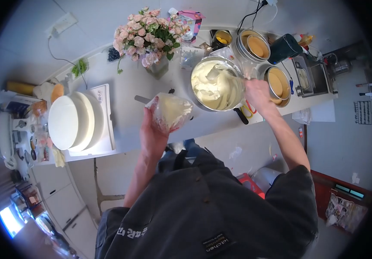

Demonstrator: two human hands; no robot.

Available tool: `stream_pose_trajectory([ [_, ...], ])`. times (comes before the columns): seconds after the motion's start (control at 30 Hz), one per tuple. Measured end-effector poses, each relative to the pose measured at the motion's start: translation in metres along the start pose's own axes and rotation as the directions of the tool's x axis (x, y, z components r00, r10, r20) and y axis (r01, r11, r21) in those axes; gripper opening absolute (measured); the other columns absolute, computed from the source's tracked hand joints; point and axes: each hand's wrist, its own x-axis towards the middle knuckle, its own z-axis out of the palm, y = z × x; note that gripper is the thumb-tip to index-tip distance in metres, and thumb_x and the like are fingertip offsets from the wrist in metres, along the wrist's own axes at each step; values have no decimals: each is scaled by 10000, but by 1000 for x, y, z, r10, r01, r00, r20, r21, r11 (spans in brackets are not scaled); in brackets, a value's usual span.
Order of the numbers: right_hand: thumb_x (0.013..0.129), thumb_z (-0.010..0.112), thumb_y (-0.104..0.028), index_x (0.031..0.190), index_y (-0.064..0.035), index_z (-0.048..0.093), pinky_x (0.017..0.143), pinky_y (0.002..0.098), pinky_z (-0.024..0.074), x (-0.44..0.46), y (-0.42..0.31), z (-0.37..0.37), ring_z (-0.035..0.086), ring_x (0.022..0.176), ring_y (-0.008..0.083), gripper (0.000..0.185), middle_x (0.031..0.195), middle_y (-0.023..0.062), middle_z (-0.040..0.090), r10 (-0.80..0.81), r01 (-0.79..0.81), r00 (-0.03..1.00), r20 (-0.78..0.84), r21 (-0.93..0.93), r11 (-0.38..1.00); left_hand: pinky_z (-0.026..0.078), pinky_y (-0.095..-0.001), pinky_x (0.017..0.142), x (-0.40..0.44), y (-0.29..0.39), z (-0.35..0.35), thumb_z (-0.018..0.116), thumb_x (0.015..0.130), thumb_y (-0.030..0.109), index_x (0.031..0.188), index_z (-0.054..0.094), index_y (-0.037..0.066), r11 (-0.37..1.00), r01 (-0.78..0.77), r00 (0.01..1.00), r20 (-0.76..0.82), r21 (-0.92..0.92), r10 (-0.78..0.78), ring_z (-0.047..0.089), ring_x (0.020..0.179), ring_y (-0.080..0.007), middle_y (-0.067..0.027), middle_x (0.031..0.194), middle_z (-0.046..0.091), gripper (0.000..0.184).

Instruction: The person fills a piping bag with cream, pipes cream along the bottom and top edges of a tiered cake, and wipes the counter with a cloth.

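Note:
My left hand (pixel 155 127) is wrapped round a clear plastic piping bag (pixel 173 113) with pale cream in it, held above the near edge of the counter. A large metal bowl (pixel 197 100) of whipped cream (pixel 214 82) stands to the right of the bag. At the bowl's right rim is my right hand (pixel 257 93), its fingers closed. What they grip is hard to make out against the cream. A grey flat blade (pixel 142 99) pokes out to the left of the bag.
White round cake forms (pixel 67 123) stand on a white board at left. Pink flowers (pixel 147 36) in a vase (pixel 158 69) are behind. Tins with sponge cakes (pixel 279 82), a dark canister (pixel 284 48), black-handled scissors (pixel 241 115) and a sink (pixel 317 75) lie to the right.

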Motion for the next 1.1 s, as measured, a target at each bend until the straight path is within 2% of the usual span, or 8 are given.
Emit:
stream_pose_trajectory([
  [0.2, 774, 574, -101, 869, -22, 732, 786, 440, 548, 52, 0, 41, 700, 868, 359, 200, 894, 222, 700, 91, -140, 981, 169, 306, 942, 447, -496, 1047, -6, -2, -2, 256, 1066, 489, 1510, 326, 115, 1000, 6, 999, -40, 11, -6, 496, 1320, -312, -112, 1462, 472, 585],
  [0.33, 809, 634, -112, 966, 1, 742, 711, 374, 522, 53, 48, 55, 674, 751, 255, 221, 820, 143, 700, 198, -421, 904, 379, 710, 565, 434, -513, 1058, -6, -3, -2, 247, 1060, 511, 1536, 271, 117, 1000, -18, 999, -27, 21, 19, 485, 1330, -327, -118, 1473, 459, 618],
  [0.47, 829, 698, -111, 1050, 13, 745, 528, 257, 392, 19, 71, 12, 519, 575, 98, 258, 698, 30, 648, 101, -570, 819, 564, 782, 253, 377, -512, 1099, 0, -5, -4, 277, 1059, 505, 1522, 310, 130, 1000, 3, 1000, 14, -27, -3, 450, 1359, -309, -95, 1485, 451, 596],
  [0.57, 858, 670, -87, 1058, 10, 746, 474, 212, 269, -11, 67, -14, 435, 523, 58, 235, 656, 7, 622, 90, -451, 892, 443, 857, 251, 368, -515, 1106, 9, -6, 0, 278, 1058, 508, 1529, 295, 134, 1000, 28, 999, 28, 6, -28, 443, 1362, -317, -101, 1492, 439, 601],
  [0.77, 799, 683, -4, 1098, 21, 724, 520, 274, 454, -59, 9, -52, 549, 570, 99, 303, 712, 52, 672, 33, -215, 977, 213, 971, 107, 438, -498, 1045, 30, -13, 24, 282, 1055, 520, 1540, 263, 117, 1000, 22, 998, 57, 0, -22, 472, 1337, -315, -107, 1489, 437, 631],
  [0.87, 689, 677, 58, 1106, -7, 721, 585, 307, 534, -71, -36, -65, 622, 621, 184, 424, 776, 88, 684, -131, 297, 943, -307, 594, 747, 411, -503, 1083, 38, -21, 34, 273, 1060, 503, 1531, 286, 131, 999, 34, 993, 110, -28, -31, 455, 1352, -312, -101, 1489, 434, 600],
  [0.97, 626, 642, 76, 1123, -55, 718, 586, 336, 539, -80, -57, -72, 638, 639, 250, 519, 821, 105, 677, -350, 514, 805, -479, 268, 815, 398, -507, 1099, 44, -22, 36, 266, 1064, 493, 1524, 302, 139, 999, -2, 996, 84, -35, 5, 451, 1356, -310, -95, 1483, 438, 582],
  [1.1, 632, 619, 76, 1114, -76, 727, 599, 361, 526, -86, -12, -115, 645, 656, 246, 517, 787, 95, 668, -313, 466, 852, -420, 334, 819, 466, -496, 1023, 40, -20, 23, 270, 1058, 516, 1545, 244, 111, 998, -48, 999, 25, 32, 47, 487, 1324, -320, -117, 1490, 427, 634],
])
